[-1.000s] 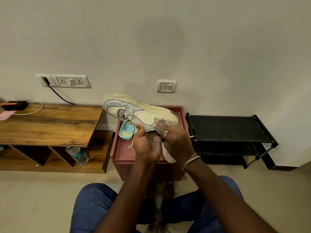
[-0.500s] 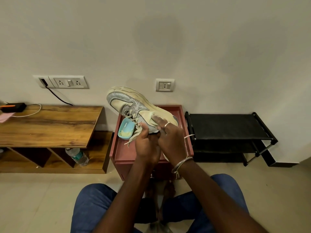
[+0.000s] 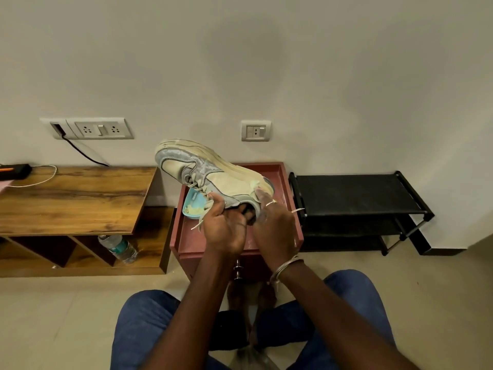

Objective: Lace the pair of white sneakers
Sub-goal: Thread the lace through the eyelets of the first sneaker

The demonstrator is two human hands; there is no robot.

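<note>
- Brown wood-grain low table (image 3: 74, 198) at left, small black device with an orange stripe (image 3: 14, 170) on its far corner.
- Clear plastic water bottle (image 3: 118, 248) lies in the table's lower shelf.
- White double wall socket plate (image 3: 98, 128) above the table, black cable plugged in.
- Worn white-and-grey sneaker (image 3: 210, 177) held in the air, sole up, toe tilted up-left, over the red-brown cabinet top (image 3: 282, 182).
- Off-white lace (image 3: 199, 221) hangs loose from the eyelets, light blue tongue beside it.
- Left hand (image 3: 225, 228) has its fingers curled, pinching the lace just under the sneaker.
- Right hand (image 3: 274, 225) grips the sneaker's heel end, ring on one finger, bangles at the wrist.
- Black two-tier metal shoe rack (image 3: 354, 198) at right, against the wall.
</note>
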